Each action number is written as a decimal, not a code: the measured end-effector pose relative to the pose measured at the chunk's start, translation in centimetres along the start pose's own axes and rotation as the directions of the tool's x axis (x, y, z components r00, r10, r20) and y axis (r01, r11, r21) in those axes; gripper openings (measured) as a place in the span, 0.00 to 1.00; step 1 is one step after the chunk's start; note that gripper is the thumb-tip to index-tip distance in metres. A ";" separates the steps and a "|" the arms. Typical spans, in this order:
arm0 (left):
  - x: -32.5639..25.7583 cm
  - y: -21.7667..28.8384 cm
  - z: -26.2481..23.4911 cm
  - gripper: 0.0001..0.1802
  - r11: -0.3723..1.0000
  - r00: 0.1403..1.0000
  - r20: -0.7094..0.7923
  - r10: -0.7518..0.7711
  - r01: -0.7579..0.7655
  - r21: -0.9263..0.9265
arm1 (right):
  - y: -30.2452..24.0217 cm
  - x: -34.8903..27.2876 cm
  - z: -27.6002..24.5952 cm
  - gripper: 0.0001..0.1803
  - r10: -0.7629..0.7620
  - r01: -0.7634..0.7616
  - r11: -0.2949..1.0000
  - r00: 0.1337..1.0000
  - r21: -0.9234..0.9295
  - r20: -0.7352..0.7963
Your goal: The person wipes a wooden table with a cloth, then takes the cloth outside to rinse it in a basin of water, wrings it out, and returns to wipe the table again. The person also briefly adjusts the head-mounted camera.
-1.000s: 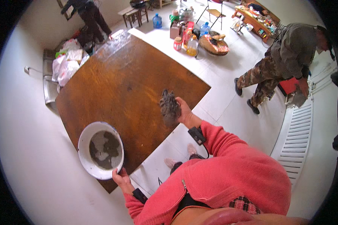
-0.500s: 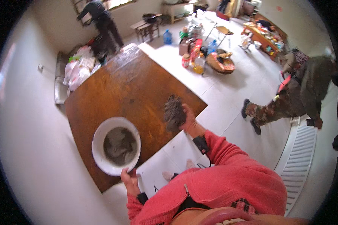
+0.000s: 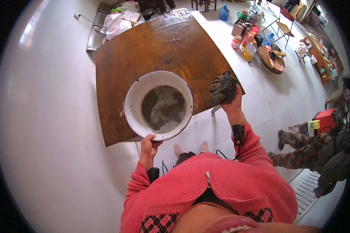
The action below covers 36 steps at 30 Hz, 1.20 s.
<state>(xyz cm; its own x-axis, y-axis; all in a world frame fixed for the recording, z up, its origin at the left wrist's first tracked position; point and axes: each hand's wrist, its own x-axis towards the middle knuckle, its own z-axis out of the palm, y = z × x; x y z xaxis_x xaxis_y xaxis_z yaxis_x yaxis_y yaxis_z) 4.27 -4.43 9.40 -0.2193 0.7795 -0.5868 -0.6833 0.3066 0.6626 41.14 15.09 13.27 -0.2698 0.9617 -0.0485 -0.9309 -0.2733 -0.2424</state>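
Observation:
A white enamel basin (image 3: 132,106) with a dark, chipped rim holds murky grey water (image 3: 163,110) with patches of foam. Its near side reaches past the near edge of the brown wooden table (image 3: 155,50); whether it rests there or is lifted cannot be told. My left hand (image 3: 147,149) is closed on the basin's near rim, thumb on top. Off to the right, my right hand (image 3: 236,104) grips a bunched, dark grey rag (image 3: 223,88) above the table's right corner. The fingers under the rag are mostly hidden.
White plastic bags (image 3: 118,25) lie on metal seats beyond the table's far left. On the floor at far right are an oil bottle (image 3: 249,51), a blue water jug (image 3: 224,13), a round basket (image 3: 271,60) and a folding chair (image 3: 284,28). A person in camouflage trousers (image 3: 299,155) is at right.
The view has turned, so the table, basin and floor items sit differently in it. The basin appears larger and more central. Both hands keep their hold on basin and rag.

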 end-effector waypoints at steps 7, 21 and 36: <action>0.2 -1.5 2.5 0.06 0.984 0.987 0.042 -0.156 0.152 0.097 | -1.4 0.8 3.6 0.27 -0.054 0.054 0.999 0.995 0.004 0.083; 1.9 -3.9 7.9 0.06 0.951 0.967 0.131 -0.221 0.183 0.248 | -2.1 -1.8 6.7 0.27 0.176 -0.211 0.963 0.964 0.168 0.199; 6.6 -6.4 14.3 0.14 0.703 0.856 0.369 -0.362 -0.010 0.711 | -4.4 -8.8 6.3 0.23 -0.045 0.061 0.986 0.993 0.155 -0.108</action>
<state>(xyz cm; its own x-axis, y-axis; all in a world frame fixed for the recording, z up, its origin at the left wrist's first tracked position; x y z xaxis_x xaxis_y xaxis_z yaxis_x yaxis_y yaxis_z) 17.13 6.57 7.94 0.3160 0.7581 -0.5705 0.0172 0.5966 0.8024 46.08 7.67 20.91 -0.1995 0.9695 -0.1422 -0.9726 -0.2136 -0.0916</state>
